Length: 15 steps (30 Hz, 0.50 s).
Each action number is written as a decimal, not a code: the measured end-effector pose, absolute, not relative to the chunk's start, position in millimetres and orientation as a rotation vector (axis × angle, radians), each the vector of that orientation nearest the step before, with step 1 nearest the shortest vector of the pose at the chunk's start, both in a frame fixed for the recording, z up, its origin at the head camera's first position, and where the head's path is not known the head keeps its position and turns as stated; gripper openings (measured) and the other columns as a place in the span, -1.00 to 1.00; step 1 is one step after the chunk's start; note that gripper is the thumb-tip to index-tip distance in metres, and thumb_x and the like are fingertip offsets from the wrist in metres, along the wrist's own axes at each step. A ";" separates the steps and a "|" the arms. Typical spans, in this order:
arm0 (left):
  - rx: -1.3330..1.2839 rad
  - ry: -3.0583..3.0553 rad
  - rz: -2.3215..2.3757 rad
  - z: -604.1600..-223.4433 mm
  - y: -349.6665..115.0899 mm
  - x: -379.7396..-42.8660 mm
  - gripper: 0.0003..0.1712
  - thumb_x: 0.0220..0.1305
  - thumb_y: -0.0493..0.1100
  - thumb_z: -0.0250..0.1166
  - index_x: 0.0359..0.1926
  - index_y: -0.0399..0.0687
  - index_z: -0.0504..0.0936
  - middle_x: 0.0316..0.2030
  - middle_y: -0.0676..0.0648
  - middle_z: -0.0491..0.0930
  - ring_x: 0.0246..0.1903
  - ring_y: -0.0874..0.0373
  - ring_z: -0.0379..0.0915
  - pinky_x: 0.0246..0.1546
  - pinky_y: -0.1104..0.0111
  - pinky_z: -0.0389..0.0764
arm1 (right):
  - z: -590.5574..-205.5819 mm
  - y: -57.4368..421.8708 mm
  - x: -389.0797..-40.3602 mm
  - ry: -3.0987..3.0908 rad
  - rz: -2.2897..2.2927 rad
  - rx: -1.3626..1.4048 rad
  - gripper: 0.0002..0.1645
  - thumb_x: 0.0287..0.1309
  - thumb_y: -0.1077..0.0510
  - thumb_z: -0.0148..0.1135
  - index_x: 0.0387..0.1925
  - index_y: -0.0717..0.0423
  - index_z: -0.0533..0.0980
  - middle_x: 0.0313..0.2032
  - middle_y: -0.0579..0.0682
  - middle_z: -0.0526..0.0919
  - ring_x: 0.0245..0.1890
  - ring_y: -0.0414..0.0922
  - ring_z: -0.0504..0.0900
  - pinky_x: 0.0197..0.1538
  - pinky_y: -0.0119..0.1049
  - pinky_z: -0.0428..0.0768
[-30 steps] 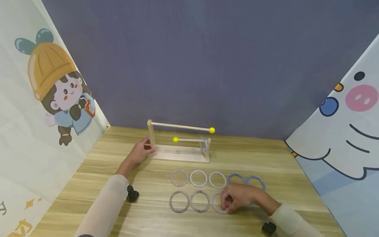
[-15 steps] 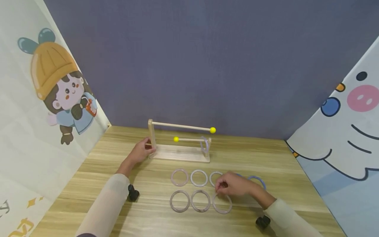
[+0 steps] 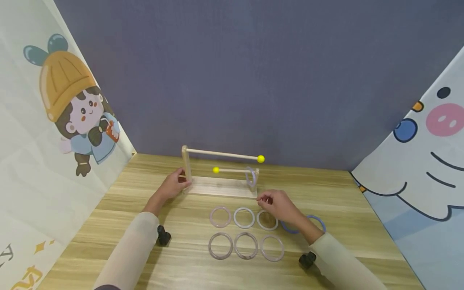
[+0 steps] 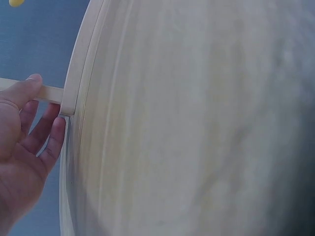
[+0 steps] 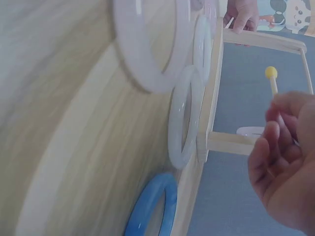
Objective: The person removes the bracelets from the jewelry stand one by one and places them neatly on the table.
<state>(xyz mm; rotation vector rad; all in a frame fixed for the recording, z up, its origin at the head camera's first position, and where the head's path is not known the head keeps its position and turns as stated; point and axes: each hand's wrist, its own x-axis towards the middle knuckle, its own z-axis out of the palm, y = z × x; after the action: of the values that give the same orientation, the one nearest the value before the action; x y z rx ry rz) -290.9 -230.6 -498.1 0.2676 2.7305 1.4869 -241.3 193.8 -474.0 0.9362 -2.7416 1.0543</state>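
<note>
A pale wooden stand [image 3: 221,187] with two horizontal rods tipped by yellow balls is at the back of the table. My left hand [image 3: 170,187] grips the foot of its left post; in the left wrist view the thumb lies over the wood [image 4: 51,94]. On the lower rod hangs a lilac ring [image 3: 253,176], beside the short right post. My right hand [image 3: 280,205] is just off the base's front right corner, fingers loosely bent with nothing between them. Beneath it, a whitish ring [image 3: 267,229] lies on the table, and the forearm partly covers a blue ring [image 3: 290,231].
Along the back row lie a pink ring [image 3: 211,217], a white ring [image 3: 235,218] and another blue ring [image 3: 324,227]. Several greyish rings form the front row, including the left one [image 3: 210,246] and the right one [image 3: 272,260]. A dark panel [image 3: 232,80] rises behind the table.
My right hand has let go of the front row's right ring and moved up and left, toward the stand. The left hand stays at the post.
</note>
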 end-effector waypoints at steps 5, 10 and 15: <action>0.276 2.736 1.476 -497.5 -231.2 -290.6 -0.64 0.42 -0.27 0.28 0.13 -0.29 0.41 0.18 -0.38 0.49 0.22 -0.35 0.49 0.14 -0.03 0.65 | -475.8 184.5 -249.2 -2.713 1.086 0.743 -0.79 0.31 0.15 0.34 -0.09 0.15 0.71 -0.33 -0.13 0.71 -0.47 -0.32 0.54 -0.45 -0.45 0.53; 0.304 2.735 1.476 -492.0 -229.6 -287.2 -0.66 0.43 -0.27 0.27 0.11 -0.31 0.41 0.16 -0.39 0.49 0.22 -0.38 0.49 0.13 -0.05 0.66 | -473.4 175.5 -256.0 -2.684 1.210 0.529 -0.74 0.30 0.14 0.34 -0.01 0.11 0.65 -0.20 -0.01 0.72 -0.44 -0.21 0.57 -0.50 -0.44 0.51; 0.302 2.735 1.472 -490.8 -230.3 -287.3 -0.66 0.43 -0.26 0.28 0.10 -0.31 0.41 0.15 -0.39 0.50 0.22 -0.37 0.49 0.13 -0.04 0.66 | -470.8 169.1 -261.4 -2.646 1.291 0.433 -0.70 0.30 0.12 0.33 0.04 0.09 0.62 -0.09 0.04 0.75 -0.41 -0.17 0.59 -0.50 -0.43 0.54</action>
<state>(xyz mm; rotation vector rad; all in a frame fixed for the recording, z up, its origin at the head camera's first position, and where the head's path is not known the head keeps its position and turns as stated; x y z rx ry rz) -287.3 -230.3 -490.8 0.3022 2.7354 1.4718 -261.4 169.1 -470.8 0.4327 -2.6458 1.2908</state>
